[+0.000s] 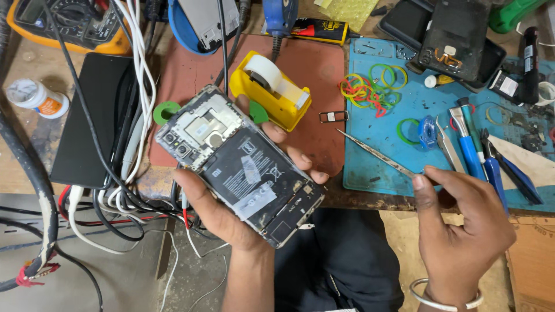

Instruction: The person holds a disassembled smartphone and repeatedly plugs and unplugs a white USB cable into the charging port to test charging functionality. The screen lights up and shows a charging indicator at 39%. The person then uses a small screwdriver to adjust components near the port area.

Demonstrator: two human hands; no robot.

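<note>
My left hand (222, 214) grips an opened smartphone (237, 164) with its back cover off, so the black battery, metal shield and camera modules show. The phone is tilted, camera end toward the upper left. My right hand (459, 225) pinches thin metal tweezers (376, 153), whose tip points up-left over the edge of the blue work mat (381, 124), apart from the phone. A small metal SIM tray (333, 117) lies on the red mat (191, 69) just beyond the phone.
A yellow tape dispenser (272, 86) sits behind the phone. Coloured rubber bands (370, 89), several blue-handled tools (477, 153) and other phone bodies (457, 37) lie on the blue mat. Tangled cables (130, 115), a black slab (89, 118) and a multimeter (69, 23) crowd the left.
</note>
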